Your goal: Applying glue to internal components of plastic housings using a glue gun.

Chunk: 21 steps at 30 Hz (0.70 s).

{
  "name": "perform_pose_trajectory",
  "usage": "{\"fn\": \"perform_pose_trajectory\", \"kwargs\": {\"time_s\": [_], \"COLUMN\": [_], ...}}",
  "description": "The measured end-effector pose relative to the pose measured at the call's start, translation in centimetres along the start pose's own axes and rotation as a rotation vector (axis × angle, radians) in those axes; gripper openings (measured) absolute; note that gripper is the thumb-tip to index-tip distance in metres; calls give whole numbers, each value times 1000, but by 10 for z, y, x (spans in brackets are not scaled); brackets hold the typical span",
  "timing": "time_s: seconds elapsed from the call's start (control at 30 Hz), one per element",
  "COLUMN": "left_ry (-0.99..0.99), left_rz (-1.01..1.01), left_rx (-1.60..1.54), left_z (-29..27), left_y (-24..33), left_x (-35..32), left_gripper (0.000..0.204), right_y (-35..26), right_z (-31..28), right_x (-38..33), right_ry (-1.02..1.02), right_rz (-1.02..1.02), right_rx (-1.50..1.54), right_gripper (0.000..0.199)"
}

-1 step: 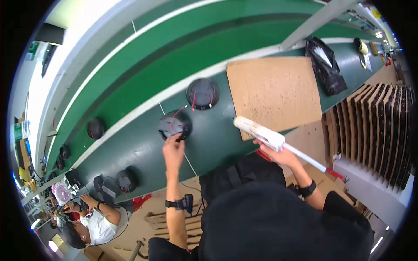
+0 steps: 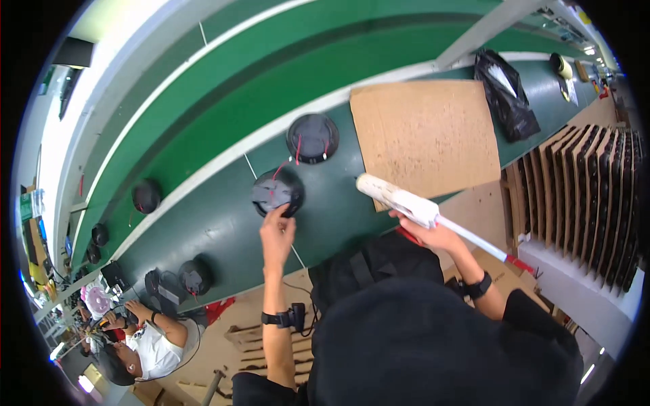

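A black round housing (image 2: pixel 273 192) with a red wire lies on the green bench in front of me. Its near rim is between the bent fingers of my left hand (image 2: pixel 276 233). My right hand (image 2: pixel 430 233) is closed round the handle of a white glue gun (image 2: pixel 399 200), whose nozzle points left over the near left part of a cardboard sheet (image 2: pixel 426 128). From the gun's back a long pale rod reaches right to a red end. Just beyond the first housing, a second black round housing (image 2: pixel 312 137) with red wires rests on the bench, touched by neither hand.
Beside the cardboard lies a black plastic bag (image 2: pixel 506 95). A rack of upright boards (image 2: pixel 589 203) stands at the right. More dark round parts (image 2: pixel 195 276) sit at the left, near a co-worker in a white shirt (image 2: pixel 157 352). A slanting post (image 2: pixel 497 34) rises behind the bench.
My left hand and the housing under it have shifted slightly to the right. The glue gun's nozzle has moved a little left and away from me.
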<state>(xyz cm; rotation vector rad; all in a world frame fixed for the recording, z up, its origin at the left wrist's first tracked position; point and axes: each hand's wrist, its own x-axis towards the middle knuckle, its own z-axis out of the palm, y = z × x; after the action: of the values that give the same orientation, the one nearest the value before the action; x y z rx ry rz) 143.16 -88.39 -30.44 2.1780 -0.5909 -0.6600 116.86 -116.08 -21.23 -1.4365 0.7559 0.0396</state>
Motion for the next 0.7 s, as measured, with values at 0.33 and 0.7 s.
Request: {"fn": "perform_pose_trajectory", "kwargs": {"time_s": [0.33,0.7], "left_ry": [-112,-213], "left_rz": [197,266], "left_rx": [149,226], "left_z": [12,9], "left_y": [55,51], "left_x": [-33,4], "left_gripper": [33,16], "right_y": [8,8], "right_z": [8,17], "right_x": [-1,0], "right_ry": [-214,-441], "right_rz": [-243,-225], "right_rx": [-406,-521], "right_gripper": [25,37]}}
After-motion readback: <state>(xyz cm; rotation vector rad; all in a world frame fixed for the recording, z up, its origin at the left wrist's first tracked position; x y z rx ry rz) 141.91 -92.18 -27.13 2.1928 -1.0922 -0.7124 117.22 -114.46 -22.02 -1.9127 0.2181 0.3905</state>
